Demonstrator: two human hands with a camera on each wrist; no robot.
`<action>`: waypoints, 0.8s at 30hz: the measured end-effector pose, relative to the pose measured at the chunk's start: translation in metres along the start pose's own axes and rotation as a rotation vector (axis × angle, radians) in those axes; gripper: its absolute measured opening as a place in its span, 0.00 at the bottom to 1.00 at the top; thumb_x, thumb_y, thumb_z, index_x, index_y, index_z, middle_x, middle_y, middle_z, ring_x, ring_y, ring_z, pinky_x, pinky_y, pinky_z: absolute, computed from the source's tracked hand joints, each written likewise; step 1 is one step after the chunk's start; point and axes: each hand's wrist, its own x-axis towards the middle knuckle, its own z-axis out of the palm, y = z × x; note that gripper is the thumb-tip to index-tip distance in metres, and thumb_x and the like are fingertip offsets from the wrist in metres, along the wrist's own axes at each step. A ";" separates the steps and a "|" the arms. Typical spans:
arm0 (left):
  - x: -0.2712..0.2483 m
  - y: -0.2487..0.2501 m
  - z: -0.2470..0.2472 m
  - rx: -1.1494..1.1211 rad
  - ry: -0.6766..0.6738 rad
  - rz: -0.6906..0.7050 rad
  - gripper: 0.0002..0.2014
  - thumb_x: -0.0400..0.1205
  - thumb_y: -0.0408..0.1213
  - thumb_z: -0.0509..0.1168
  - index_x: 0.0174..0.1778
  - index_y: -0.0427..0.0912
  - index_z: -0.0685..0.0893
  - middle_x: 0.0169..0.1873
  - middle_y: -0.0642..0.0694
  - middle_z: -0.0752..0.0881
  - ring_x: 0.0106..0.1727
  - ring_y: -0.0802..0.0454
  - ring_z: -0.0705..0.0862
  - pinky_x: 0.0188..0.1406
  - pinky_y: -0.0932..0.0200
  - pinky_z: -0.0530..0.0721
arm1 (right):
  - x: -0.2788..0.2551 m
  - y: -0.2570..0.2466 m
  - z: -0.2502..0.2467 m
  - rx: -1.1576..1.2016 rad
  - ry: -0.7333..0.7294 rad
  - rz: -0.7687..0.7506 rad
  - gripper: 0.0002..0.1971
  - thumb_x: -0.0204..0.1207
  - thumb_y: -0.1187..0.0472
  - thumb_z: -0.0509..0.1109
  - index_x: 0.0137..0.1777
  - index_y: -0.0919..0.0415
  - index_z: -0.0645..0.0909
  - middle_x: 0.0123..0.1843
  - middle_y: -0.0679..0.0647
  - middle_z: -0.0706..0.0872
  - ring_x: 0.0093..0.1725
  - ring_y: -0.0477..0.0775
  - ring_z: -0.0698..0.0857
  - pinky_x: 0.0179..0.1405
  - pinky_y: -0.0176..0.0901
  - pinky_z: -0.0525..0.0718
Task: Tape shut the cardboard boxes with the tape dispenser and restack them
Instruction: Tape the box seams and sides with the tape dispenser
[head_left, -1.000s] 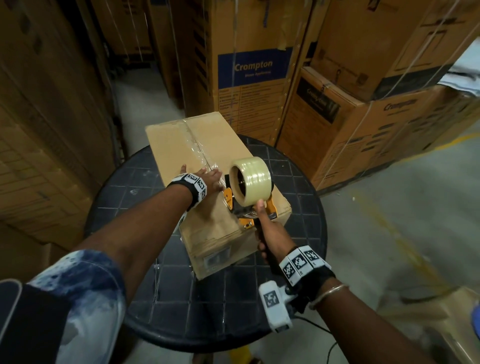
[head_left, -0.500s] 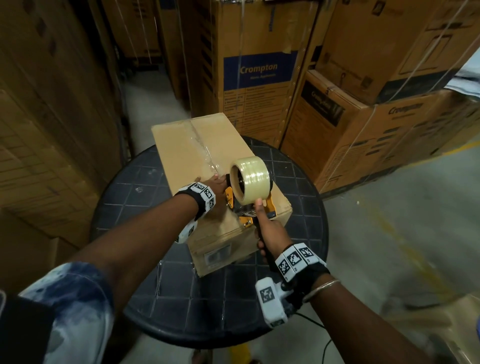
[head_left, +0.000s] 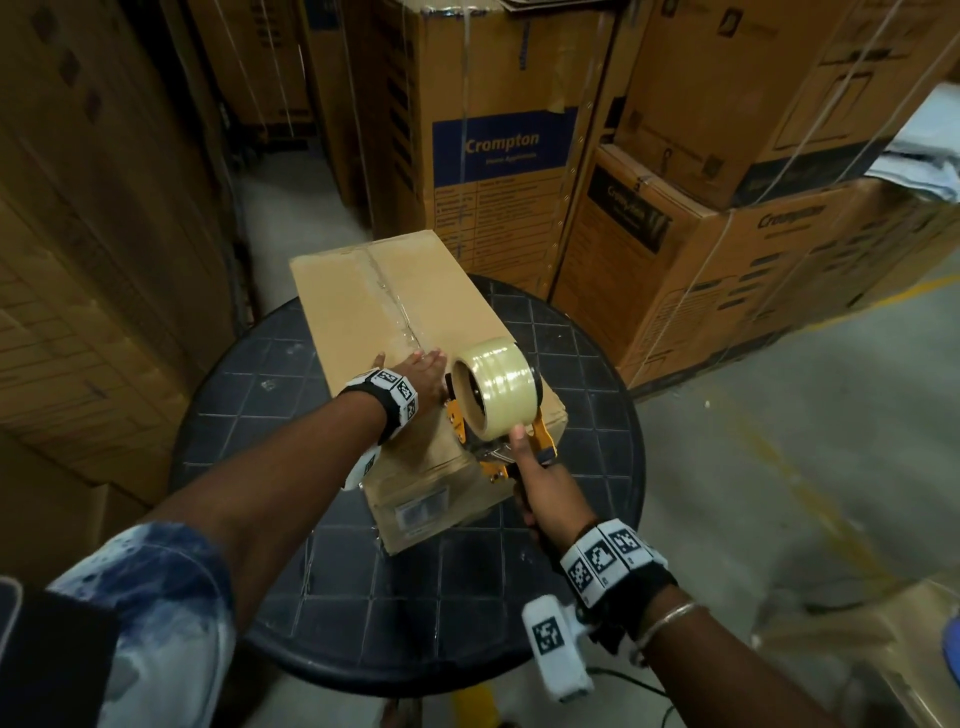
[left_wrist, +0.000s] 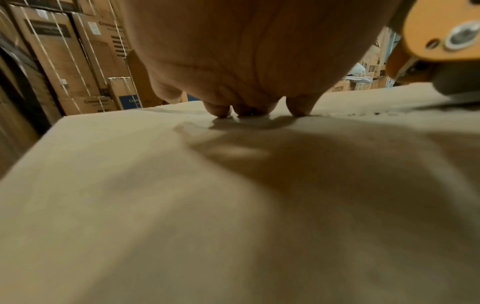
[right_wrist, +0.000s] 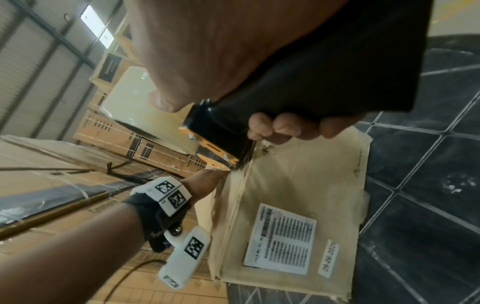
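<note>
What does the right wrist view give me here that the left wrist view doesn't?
Only the right wrist view shows the right hand gripping the tape dispenser's black handle, the box's end face with a printed label, and the dark tabletop. Only the left wrist view shows the left hand's fingertips pressing the box top. Both show the cardboard box and the dispenser's orange frame.

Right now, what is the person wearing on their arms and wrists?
Each wrist has a black strap with white blocks bearing black square codes: left wrist band, right wrist band. A white camera pod hangs under the right. A thin metal bangle, a blue-and-white mottled sleeve.
</note>
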 end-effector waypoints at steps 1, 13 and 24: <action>-0.001 0.000 0.002 -0.015 0.012 -0.005 0.32 0.90 0.52 0.46 0.87 0.48 0.42 0.87 0.53 0.42 0.87 0.50 0.44 0.81 0.27 0.45 | -0.001 -0.001 0.000 0.010 -0.006 -0.002 0.50 0.44 0.04 0.49 0.31 0.55 0.73 0.23 0.48 0.72 0.21 0.49 0.72 0.25 0.40 0.72; -0.023 0.018 0.015 0.117 -0.034 0.062 0.30 0.90 0.53 0.44 0.87 0.53 0.43 0.87 0.55 0.44 0.87 0.49 0.43 0.81 0.27 0.47 | 0.003 0.000 -0.003 0.000 -0.036 0.005 0.48 0.52 0.06 0.47 0.33 0.56 0.73 0.23 0.49 0.72 0.21 0.50 0.73 0.25 0.40 0.74; 0.014 0.008 -0.005 0.114 -0.067 0.016 0.29 0.90 0.56 0.43 0.87 0.57 0.45 0.86 0.59 0.43 0.87 0.52 0.44 0.77 0.23 0.48 | 0.038 -0.023 -0.011 0.022 0.008 -0.037 0.52 0.44 0.02 0.46 0.31 0.55 0.75 0.25 0.53 0.75 0.24 0.54 0.76 0.32 0.48 0.78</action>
